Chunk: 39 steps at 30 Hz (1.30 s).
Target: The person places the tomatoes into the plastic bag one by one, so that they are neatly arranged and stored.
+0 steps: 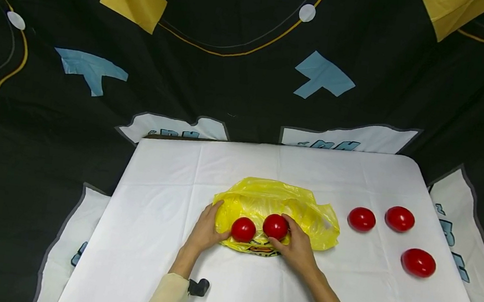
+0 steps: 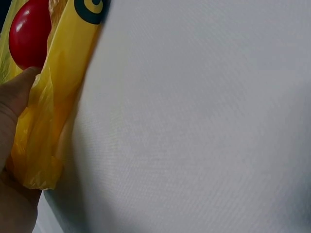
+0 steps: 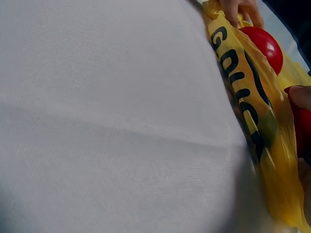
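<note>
A yellow plastic bag [image 1: 252,197] with dark printing lies spread on the white table, its mouth side rumpled. My left hand [image 1: 205,229] grips the bag's left edge, the thumb over the plastic and right beside a shiny red ball [image 1: 243,230]. In the left wrist view that red ball [image 2: 30,34] sits against the yellow film near my thumb tip. My right hand [image 1: 298,248] holds a second red ball [image 1: 275,226] between thumb and fingers, over the bag's middle. Lettering [image 3: 238,80] runs along the near fold of the bag in the right wrist view.
Three more red balls lie to the right of the bag: one nearest it [image 1: 361,219], one farther back [image 1: 399,219] and one closer to the front [image 1: 418,263]. The white-covered table [image 1: 145,240] ends at a dark patterned curtain [image 1: 213,87] behind.
</note>
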{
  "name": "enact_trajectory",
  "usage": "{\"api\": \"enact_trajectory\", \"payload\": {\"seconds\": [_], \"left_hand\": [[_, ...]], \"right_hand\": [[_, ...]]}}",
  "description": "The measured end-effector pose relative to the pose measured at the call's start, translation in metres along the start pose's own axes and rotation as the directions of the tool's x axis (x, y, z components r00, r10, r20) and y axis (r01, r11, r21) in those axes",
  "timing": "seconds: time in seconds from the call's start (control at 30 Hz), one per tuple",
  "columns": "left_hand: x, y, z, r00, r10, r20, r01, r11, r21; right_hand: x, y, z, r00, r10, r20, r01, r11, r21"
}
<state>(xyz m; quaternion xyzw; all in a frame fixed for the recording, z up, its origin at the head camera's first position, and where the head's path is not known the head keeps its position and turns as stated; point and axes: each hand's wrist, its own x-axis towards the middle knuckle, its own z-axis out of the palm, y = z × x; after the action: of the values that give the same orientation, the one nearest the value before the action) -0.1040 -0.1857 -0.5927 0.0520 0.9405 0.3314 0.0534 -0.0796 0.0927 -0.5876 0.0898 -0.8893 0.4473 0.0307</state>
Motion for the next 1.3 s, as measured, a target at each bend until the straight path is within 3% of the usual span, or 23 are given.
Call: {"api": "enact_trajectory", "payload": {"seconds": [0.33,1.3], "left_hand": [[0.000,0.000,0.000,1.000,-0.001,0.004,0.001,1.000,0.001],[0.000,0.003,-0.001,1.000,-0.008,0.005,0.008,1.000,-0.001]], "right_hand": [[-0.002,0.000,0.006,0.999,0.021,0.030,-0.021,0.999,-0.026],[-0.003,-0.003,0.017,0.999,-0.024,0.037,0.025,0.999,-0.030]]}}
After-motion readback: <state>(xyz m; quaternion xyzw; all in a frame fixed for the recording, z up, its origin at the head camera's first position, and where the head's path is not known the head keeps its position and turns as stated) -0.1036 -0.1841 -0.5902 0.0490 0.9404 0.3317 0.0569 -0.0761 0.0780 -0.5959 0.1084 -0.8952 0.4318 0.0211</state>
